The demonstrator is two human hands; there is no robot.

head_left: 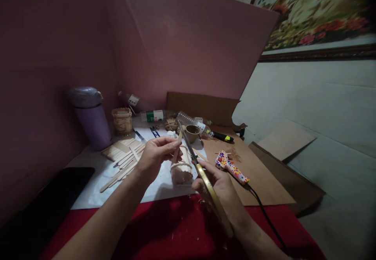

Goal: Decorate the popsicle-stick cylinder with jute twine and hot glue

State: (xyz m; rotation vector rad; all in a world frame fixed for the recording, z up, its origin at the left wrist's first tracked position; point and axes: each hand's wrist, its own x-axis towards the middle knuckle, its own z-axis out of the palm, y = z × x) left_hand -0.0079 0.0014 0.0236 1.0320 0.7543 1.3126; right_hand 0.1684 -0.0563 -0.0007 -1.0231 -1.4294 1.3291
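My left hand [157, 156] pinches a wooden craft stick [179, 138] near the middle of the table, holding it upright at a slant. In my right hand [219, 185] is a pair of scissors [207, 179] with gold handles, its dark blades pointing up and away beside the stick. Whether the blades touch the stick I cannot tell. Behind and below both hands lies a bundle of craft sticks [181, 174] on white paper, with bands around it. A pile of loose craft sticks [125, 160] lies to the left of my left hand.
A flowered glue gun [232, 168] with a black cord lies on the cardboard [264, 189] at right. Farther back are a bowl [193, 134], plastic bottles [154, 116], a ball of twine [171, 124], a stick-covered cup [122, 121] and a purple tumbler [92, 123].
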